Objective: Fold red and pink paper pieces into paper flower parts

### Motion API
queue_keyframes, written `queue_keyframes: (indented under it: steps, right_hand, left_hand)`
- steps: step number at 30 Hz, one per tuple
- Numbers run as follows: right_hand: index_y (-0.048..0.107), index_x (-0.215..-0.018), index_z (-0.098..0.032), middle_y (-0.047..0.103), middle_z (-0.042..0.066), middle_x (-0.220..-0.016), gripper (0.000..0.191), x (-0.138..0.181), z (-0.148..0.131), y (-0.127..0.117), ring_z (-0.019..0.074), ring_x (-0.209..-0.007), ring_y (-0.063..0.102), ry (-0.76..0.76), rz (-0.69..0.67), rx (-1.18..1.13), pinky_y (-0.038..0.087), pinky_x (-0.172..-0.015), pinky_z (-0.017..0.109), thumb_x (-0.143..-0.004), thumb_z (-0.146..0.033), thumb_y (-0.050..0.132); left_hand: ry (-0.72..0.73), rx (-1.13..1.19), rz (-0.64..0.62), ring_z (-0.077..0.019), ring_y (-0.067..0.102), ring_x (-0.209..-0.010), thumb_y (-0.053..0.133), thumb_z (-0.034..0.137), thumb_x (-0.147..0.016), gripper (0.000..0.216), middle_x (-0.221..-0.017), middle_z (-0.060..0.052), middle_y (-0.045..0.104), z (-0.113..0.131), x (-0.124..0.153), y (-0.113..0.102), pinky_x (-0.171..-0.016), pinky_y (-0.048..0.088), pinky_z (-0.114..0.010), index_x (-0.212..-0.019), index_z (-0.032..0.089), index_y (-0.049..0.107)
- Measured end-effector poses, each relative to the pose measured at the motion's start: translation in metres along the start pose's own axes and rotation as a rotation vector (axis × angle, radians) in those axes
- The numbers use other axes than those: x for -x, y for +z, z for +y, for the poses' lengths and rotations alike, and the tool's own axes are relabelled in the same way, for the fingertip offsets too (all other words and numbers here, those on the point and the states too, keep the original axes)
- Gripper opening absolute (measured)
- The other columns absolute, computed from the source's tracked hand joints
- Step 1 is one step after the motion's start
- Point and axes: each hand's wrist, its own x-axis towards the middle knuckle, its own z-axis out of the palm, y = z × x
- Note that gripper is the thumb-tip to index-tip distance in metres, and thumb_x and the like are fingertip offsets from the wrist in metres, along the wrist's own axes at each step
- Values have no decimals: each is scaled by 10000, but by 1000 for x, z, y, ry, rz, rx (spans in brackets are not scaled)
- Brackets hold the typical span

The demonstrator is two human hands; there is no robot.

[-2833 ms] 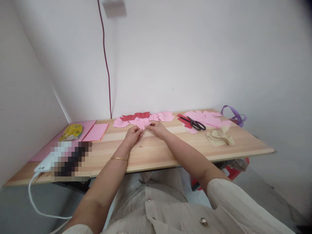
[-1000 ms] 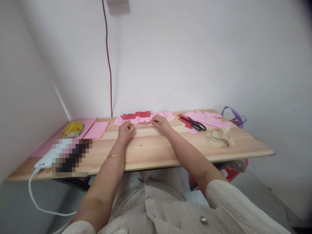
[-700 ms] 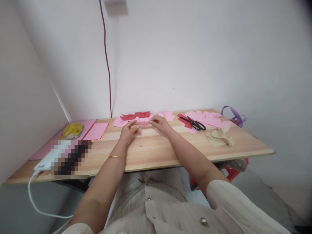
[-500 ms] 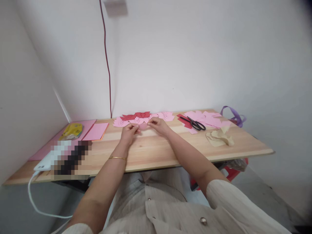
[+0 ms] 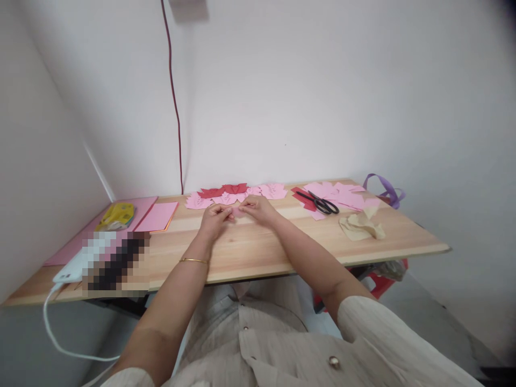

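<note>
My left hand (image 5: 213,219) and my right hand (image 5: 260,208) meet over the middle of the wooden table (image 5: 250,252). Both pinch a small pink paper piece (image 5: 237,212) between their fingertips, just above the tabletop. Right behind the hands lies a row of folded pink and red paper shapes (image 5: 236,194) along the table's far edge. A thin gold bangle (image 5: 195,261) sits on my left wrist.
Black scissors (image 5: 322,204) lie on pink and red paper squares (image 5: 342,196) at the right. Crumpled beige paper (image 5: 362,226) sits nearer, a purple ribbon (image 5: 385,188) behind. Pink sheets (image 5: 157,217) and a yellow packet (image 5: 117,215) lie at the left, with a white device (image 5: 72,269) and cable.
My hands reached to the row of paper shapes, took a small pink piece and drew it back toward me; they now hold it together, close over the table.
</note>
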Motion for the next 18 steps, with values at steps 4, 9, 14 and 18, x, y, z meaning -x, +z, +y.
queue_keyframes:
  steps: [4, 9, 14, 18]
  right_hand:
    - [681, -713, -164, 650, 26, -732, 202, 0, 3, -13, 137, -694, 557, 99, -33, -67, 415, -659, 258, -745, -362, 655]
    - [664, -712, -156, 642, 29, -728, 231, -1, 9, -20, 138, -691, 547, 155, -36, -81, 418, -665, 263, -746, -380, 623]
    - [643, -719, -154, 629, 25, -741, 232, -3, 15, -22, 135, -692, 542, 142, -4, -70, 418, -681, 266, -762, -376, 588]
    - [638, -754, -162, 620, 22, -741, 281, -4, 15, -23, 135, -687, 537, 197, 50, -74, 417, -672, 265, -806, -419, 537]
  left_hand:
    - [-55, 60, 1, -107, 534, -499, 779, 343, -568, 258, -533, 8, 587, 0, -4, -7, -533, 442, -242, -667, 144, 649]
    - [-102, 107, 23, -100, 520, -488, 795, 330, -530, 265, -523, 9, 577, 3, -5, -10, -519, 444, -241, -622, 143, 630]
    - [-125, 130, 24, -104, 532, -505, 804, 346, -525, 295, -540, 8, 582, 0, -7, -12, -542, 473, -254, -654, 143, 634]
    - [-123, 172, 58, -96, 533, -510, 813, 332, -512, 302, -546, 13, 580, -3, -9, -14, -531, 467, -237, -650, 142, 623]
